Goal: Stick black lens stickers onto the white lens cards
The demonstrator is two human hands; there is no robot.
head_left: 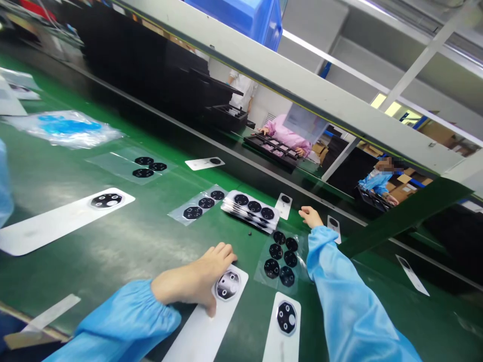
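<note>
My left hand (199,275) is on a white phone back cover (206,334), thumb on its face and fingers over the upper end, beside the shiny octagonal camera plate (227,285). Farther out, my right hand (311,216) has its fingers curled together; what they hold, if anything, cannot be made out. It is between two small white panels, one with a black disc (285,205), the other (334,229) partly behind my sleeve. A clear sheet with several black octagonal camera plates (279,257) lies between my arms. Another white phone back cover (286,339) is just below that sheet.
A stack of white trays with black plates (251,208) stands mid-table beside another clear plate sheet (198,204). To the left are a third sheet (124,163), a back cover (64,221) and plastic bags (66,128). A slanted green post (407,216) rises at right. People work beyond the table.
</note>
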